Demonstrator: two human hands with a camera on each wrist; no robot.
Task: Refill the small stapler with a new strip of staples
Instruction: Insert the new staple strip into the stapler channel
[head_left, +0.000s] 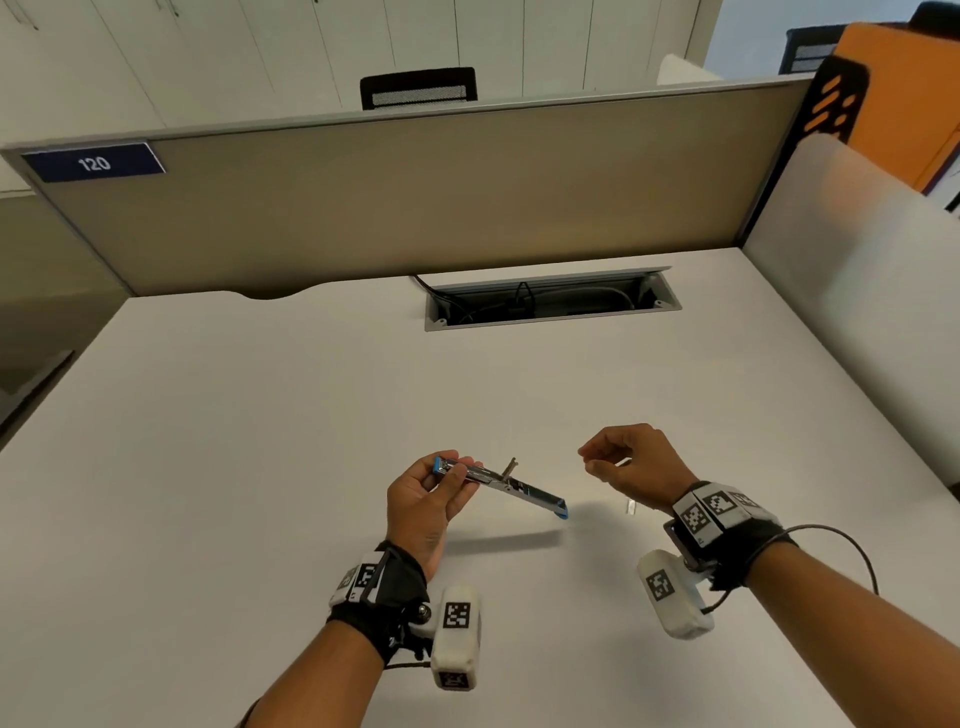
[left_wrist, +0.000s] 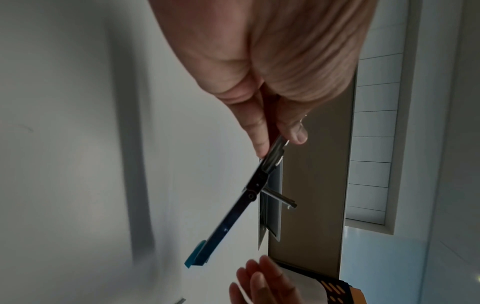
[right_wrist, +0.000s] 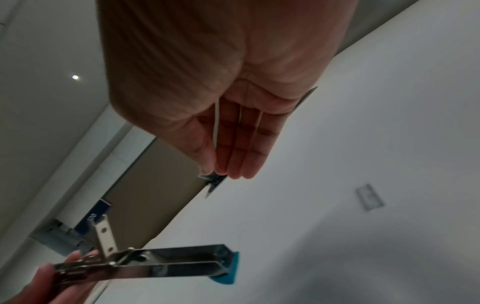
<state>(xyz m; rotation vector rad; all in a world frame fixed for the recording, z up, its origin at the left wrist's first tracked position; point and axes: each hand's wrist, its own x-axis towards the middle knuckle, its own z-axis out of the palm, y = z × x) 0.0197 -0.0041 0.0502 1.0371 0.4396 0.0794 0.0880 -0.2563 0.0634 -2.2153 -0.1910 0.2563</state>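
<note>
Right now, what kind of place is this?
Most likely an open-plan office workstation: a beige desk partition with a blue plate numbered 120, a grey cable trough set in the white desk.

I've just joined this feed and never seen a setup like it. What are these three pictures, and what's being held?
There is no machine: a person works bare-handed, wearing a camera on the head and on each wrist. The wide picture looks down from the head at the white desk; the other two look along each palm toward the fingers. The left hand grips the small stapler by one end, swung open above the desk, blue tip toward the right hand. That hand pinches a small silvery piece, apparently the staple strip, not yet loaded. A second silvery bit lies on the desk near it. A cable hatch sits at the back.
</note>
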